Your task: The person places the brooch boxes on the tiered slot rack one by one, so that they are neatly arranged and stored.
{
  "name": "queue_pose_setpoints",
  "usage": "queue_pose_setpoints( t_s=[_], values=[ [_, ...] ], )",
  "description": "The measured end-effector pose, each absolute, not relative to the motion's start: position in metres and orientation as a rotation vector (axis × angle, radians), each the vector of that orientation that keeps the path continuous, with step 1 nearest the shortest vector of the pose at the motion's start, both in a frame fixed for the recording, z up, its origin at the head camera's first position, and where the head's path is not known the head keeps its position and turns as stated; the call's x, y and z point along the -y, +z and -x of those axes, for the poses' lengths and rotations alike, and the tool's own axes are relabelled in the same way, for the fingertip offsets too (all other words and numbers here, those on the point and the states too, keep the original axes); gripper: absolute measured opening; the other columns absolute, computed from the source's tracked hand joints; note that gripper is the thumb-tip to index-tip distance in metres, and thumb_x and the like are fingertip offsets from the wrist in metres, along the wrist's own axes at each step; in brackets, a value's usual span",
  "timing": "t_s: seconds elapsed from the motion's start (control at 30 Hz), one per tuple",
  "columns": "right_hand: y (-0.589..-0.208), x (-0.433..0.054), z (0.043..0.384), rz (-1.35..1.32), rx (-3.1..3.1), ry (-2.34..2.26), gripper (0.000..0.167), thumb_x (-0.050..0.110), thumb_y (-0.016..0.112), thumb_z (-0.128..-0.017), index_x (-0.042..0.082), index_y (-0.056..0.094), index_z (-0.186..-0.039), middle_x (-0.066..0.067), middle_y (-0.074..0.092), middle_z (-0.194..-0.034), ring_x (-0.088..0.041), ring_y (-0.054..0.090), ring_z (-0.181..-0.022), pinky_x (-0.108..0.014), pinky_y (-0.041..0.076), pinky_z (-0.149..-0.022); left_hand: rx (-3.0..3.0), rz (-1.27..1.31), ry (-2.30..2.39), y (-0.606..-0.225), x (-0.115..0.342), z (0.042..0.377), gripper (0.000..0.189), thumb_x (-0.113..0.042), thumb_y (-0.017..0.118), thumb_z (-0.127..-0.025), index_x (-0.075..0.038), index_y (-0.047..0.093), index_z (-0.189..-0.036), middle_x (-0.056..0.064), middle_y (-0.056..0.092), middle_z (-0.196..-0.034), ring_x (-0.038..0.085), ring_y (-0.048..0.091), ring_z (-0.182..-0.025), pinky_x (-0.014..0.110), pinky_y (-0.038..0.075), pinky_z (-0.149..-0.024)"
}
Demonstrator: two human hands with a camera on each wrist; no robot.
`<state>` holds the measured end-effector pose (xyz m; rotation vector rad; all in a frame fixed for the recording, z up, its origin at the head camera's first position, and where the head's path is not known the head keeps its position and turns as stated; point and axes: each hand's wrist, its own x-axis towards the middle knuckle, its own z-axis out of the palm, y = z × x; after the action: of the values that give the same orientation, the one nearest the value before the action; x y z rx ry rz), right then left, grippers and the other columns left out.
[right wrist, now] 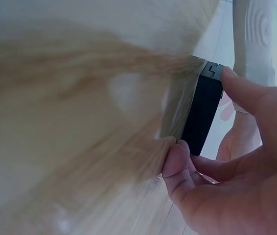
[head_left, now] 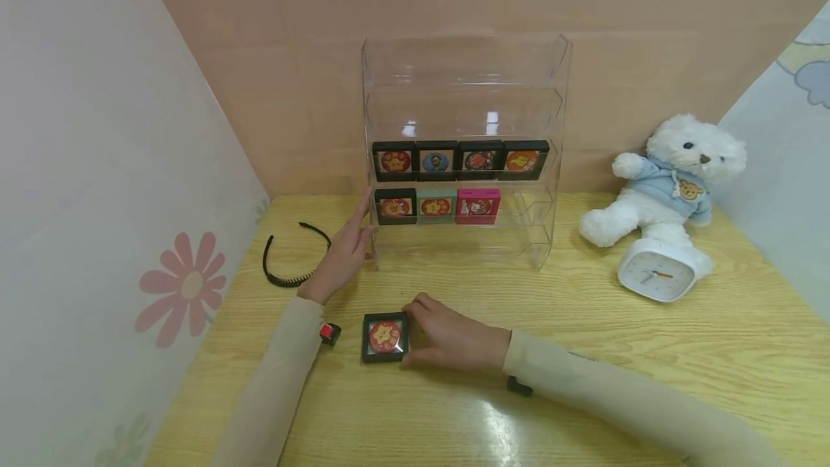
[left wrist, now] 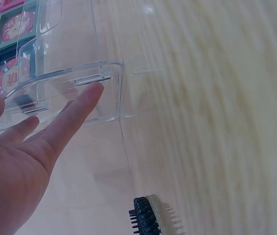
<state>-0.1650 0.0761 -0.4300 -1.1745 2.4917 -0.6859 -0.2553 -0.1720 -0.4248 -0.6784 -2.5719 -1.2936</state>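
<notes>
In the head view, my right hand (head_left: 457,337) pinches the right side of a black square frame (head_left: 367,337) lying on the table, which shows a red round badge with a yellow star. The right wrist view shows its thumb and fingers on opposite sides of the frame's dark edge (right wrist: 202,110). My left hand (head_left: 340,254) rests with extended fingers against the left side of a clear acrylic rack (head_left: 454,249). Several framed badges stand on two of its tiers: a row of black frames (head_left: 459,161) above, and a black, a green (head_left: 436,207) and a pink frame (head_left: 478,207) below.
A black toothed headband (head_left: 285,282) lies left of the rack on the wooden table (head_left: 415,424). To the right sit a white plush bear (head_left: 674,186) in a blue top and a white clock (head_left: 656,271) at its feet. Walls stand behind and at both sides.
</notes>
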Motion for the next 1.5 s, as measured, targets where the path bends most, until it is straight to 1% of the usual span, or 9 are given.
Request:
queue_pose_setpoints(
  t_s=[0.37, 0.53, 0.63, 0.77, 0.9, 1.0, 1.13, 1.27, 1.5],
  values=[
    [-0.433, -0.073, 0.167, 1.186, -2.494, -0.704, 0.072, 0.046, 0.077, -0.09, -0.003, 0.052, -0.137, -0.005, 0.052, -0.121, -0.014, 0.055, -0.11, -0.03, 0.047, -0.102, 2.574, 0.675, -1.294, -0.425, 0.172, 0.255, 0.067, -0.017, 0.036, -0.111, -0.04, -0.001, -0.163, 0.004, 0.018, -0.167, 0.031, 0.057, -0.126, 0.053, 0.043, -0.106],
    [-0.432, -0.073, 0.166, 1.149, -2.49, -0.74, 0.071, 0.042, 0.081, -0.087, -0.001, 0.05, -0.136, -0.006, 0.053, -0.123, -0.016, 0.055, -0.115, -0.032, 0.046, -0.105, 2.582, 0.667, -1.287, -0.425, 0.171, 0.255, 0.068, -0.018, 0.037, -0.111, -0.04, -0.002, -0.162, 0.002, 0.016, -0.167, 0.031, 0.057, -0.127, 0.052, 0.046, -0.103],
    [-0.432, -0.073, 0.166, 1.132, -2.481, -0.79, 0.072, 0.038, 0.084, -0.085, 0.002, 0.048, -0.135, -0.007, 0.055, -0.125, -0.017, 0.055, -0.117, -0.033, 0.045, -0.105, 2.576, 0.674, -1.288, -0.426, 0.172, 0.255, 0.067, -0.018, 0.036, -0.112, -0.04, -0.002, -0.163, 0.001, 0.014, -0.168, 0.032, 0.057, -0.127, 0.053, 0.044, -0.105],
    [-0.432, -0.072, 0.165, 1.108, -2.445, -0.877, 0.071, 0.03, 0.088, -0.082, 0.005, 0.045, -0.133, -0.004, 0.058, -0.12, -0.014, 0.057, -0.111, -0.031, 0.048, -0.1, 2.57, 0.677, -1.29, -0.425, 0.172, 0.255, 0.067, -0.018, 0.036, -0.111, -0.04, -0.002, -0.163, 0.0, 0.014, -0.168, 0.031, 0.056, -0.128, 0.053, 0.042, -0.107],
    [-0.43, -0.071, 0.164, 1.117, -2.438, -0.915, 0.072, 0.024, 0.091, -0.078, 0.009, 0.042, -0.13, -0.002, 0.06, -0.117, -0.013, 0.059, -0.106, -0.03, 0.05, -0.095, 2.556, 0.686, -1.274, -0.425, 0.172, 0.255, 0.068, -0.015, 0.037, -0.111, -0.038, -0.001, -0.163, -0.002, 0.014, -0.168, 0.028, 0.041, -0.141, 0.053, 0.037, -0.111],
    [-0.429, -0.072, 0.162, 1.144, -2.459, -0.907, 0.074, 0.022, 0.092, -0.076, 0.011, 0.04, -0.128, -0.003, 0.06, -0.116, -0.013, 0.059, -0.106, -0.031, 0.05, -0.096, 2.547, 0.69, -1.259, -0.424, 0.172, 0.255, 0.069, -0.015, 0.038, -0.111, -0.037, -0.001, -0.163, -0.004, 0.013, -0.168, 0.026, 0.029, -0.148, 0.054, 0.033, -0.114],
    [-0.429, -0.073, 0.161, 1.167, -2.474, -0.903, 0.073, 0.021, 0.093, -0.076, 0.013, 0.04, -0.126, -0.003, 0.06, -0.115, -0.012, 0.059, -0.106, -0.032, 0.05, -0.096, 2.557, 0.679, -1.257, -0.424, 0.172, 0.255, 0.069, -0.015, 0.038, -0.111, -0.038, -0.001, -0.163, -0.004, 0.013, -0.168, 0.026, 0.028, -0.148, 0.055, 0.034, -0.113],
    [-0.426, -0.075, 0.16, 1.182, -2.479, -0.929, 0.063, 0.018, 0.089, -0.079, 0.013, 0.044, -0.123, -0.004, 0.062, -0.115, -0.013, 0.06, -0.105, -0.031, 0.051, -0.095, 2.56, 0.682, -1.262, -0.425, 0.172, 0.255, 0.069, -0.015, 0.037, -0.111, -0.038, -0.002, -0.163, -0.003, 0.013, -0.168, 0.026, 0.028, -0.148, 0.055, 0.034, -0.113],
    [-0.423, -0.078, 0.16, 1.296, -2.544, -0.962, 0.033, 0.02, 0.078, -0.092, 0.013, 0.053, -0.114, -0.002, 0.067, -0.107, -0.011, 0.063, -0.094, -0.027, 0.054, -0.083, 2.55, 0.699, -1.262, -0.426, 0.172, 0.256, 0.069, -0.014, 0.037, -0.111, -0.038, -0.002, -0.163, -0.005, 0.013, -0.168, 0.025, 0.027, -0.149, 0.054, 0.033, -0.114]
  ],
)
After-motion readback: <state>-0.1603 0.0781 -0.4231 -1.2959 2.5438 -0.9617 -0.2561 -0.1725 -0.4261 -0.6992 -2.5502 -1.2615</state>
